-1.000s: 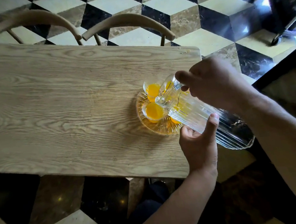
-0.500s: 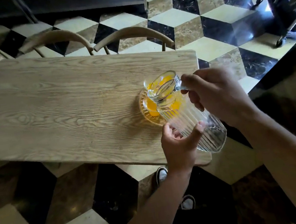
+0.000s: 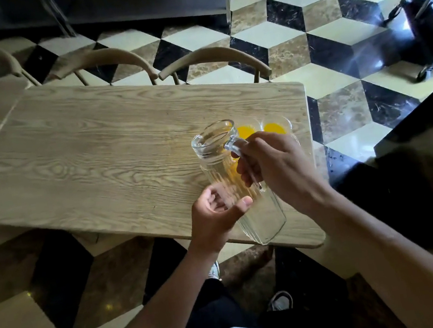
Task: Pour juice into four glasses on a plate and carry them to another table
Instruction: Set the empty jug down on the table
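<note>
While clear ribbed pitcher (image 3: 236,177) (apparently drained) hangs tilted above table edge (image 3: 301,241), right hand (image 3: 275,166) gripping handle, left hand (image 3: 217,214) cupping its side: risk of clipping filled glasses (image 3: 275,127) just behind.

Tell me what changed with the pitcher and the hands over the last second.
The glass pitcher has swung up from its steep pour over the glasses of juice towards upright, mouth now clear of them and looking empty. The right hand kept the handle; the left hand kept cradling the body. The glasses stayed on the wooden table.
</note>
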`<state>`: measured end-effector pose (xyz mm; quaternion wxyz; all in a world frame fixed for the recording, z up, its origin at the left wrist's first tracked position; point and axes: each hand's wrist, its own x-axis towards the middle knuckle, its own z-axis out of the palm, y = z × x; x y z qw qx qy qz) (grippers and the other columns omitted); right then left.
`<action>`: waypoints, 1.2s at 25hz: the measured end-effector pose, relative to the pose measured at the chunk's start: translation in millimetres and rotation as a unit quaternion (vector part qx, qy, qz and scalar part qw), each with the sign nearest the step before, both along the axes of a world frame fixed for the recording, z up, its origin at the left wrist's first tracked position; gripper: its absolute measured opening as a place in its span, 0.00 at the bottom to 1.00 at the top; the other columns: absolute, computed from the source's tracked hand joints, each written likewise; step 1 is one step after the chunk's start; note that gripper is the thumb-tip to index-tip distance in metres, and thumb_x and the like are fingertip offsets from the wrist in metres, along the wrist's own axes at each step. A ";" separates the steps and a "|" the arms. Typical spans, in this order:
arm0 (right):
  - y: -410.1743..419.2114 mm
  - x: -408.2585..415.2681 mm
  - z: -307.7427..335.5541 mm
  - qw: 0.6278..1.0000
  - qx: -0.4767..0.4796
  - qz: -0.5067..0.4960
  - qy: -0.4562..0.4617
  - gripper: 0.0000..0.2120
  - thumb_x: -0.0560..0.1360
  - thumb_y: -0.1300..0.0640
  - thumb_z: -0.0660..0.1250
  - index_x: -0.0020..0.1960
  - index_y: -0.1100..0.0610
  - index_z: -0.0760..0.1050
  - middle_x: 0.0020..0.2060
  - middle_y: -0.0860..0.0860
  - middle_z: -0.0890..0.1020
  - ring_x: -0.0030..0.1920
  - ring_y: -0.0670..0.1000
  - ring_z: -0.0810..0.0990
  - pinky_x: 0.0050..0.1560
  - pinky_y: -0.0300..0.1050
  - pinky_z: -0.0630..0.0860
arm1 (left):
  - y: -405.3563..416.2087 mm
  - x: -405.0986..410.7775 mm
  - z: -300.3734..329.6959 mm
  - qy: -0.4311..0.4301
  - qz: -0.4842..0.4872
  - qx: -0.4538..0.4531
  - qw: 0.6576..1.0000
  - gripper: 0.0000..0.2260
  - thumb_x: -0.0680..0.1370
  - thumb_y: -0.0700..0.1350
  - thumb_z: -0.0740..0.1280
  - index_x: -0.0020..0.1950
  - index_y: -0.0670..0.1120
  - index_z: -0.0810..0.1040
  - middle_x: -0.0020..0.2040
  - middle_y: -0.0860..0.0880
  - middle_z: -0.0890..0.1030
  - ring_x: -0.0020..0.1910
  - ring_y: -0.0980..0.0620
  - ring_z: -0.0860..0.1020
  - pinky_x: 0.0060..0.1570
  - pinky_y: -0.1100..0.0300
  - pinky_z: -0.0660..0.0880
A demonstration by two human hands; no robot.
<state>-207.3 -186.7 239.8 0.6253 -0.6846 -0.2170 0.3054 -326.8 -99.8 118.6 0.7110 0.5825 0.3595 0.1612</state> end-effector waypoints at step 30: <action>244.6 37.4 -64.4 0.984 0.044 -0.171 0.036 0.08 0.76 0.60 0.66 0.49 0.61 0.83 0.41 0.56 0.87 0.43 0.51 0.86 0.47 0.40 0.80 | 340.2 125.1 -39.1 0.064 -0.376 0.108 0.918 0.31 0.64 0.32 0.84 0.60 0.52 0.76 0.51 0.62 0.87 0.58 0.62 0.84 0.63 0.67 0.76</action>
